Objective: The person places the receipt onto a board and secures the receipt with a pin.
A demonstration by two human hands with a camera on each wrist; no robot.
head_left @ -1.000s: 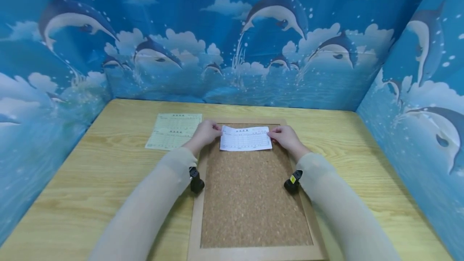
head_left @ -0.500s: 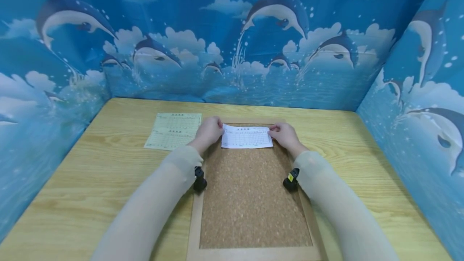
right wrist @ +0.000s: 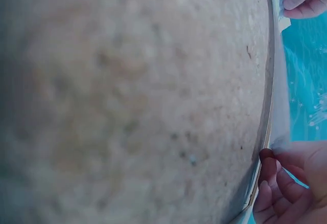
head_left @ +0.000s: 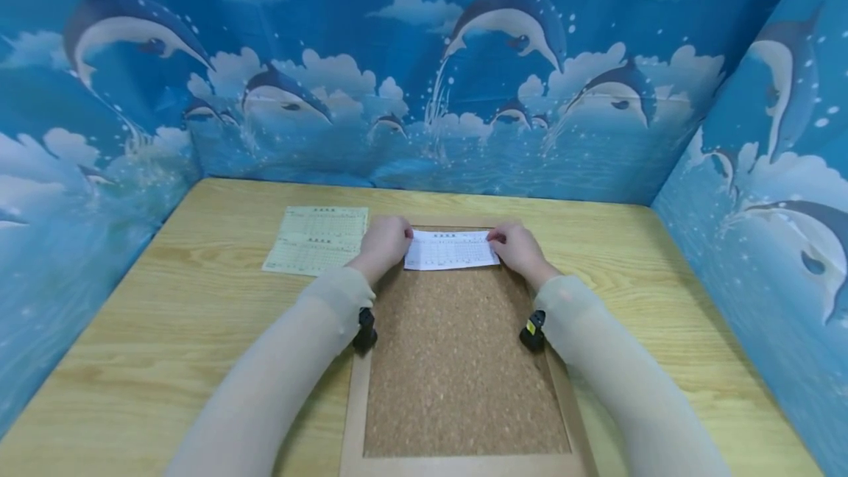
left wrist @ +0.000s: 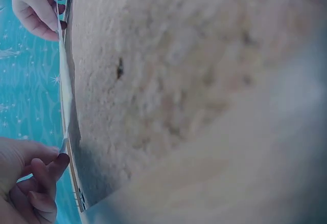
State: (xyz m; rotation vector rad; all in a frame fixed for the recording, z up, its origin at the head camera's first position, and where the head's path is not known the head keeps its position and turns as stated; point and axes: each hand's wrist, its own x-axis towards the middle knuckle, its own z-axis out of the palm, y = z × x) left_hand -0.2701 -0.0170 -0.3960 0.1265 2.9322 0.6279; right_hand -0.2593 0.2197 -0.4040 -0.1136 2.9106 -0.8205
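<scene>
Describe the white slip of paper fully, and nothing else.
The white slip is a thin, oblong sheet that looks like plain paper, printed with a short dark heading near its far edge and a ruled grid below; the wording is too small to read. It lies crosswise over the far end of the cork board, slightly bowed. The left hand pinches its left end, the right hand its right end. Whether its middle touches the cork is hard to tell.
</scene>
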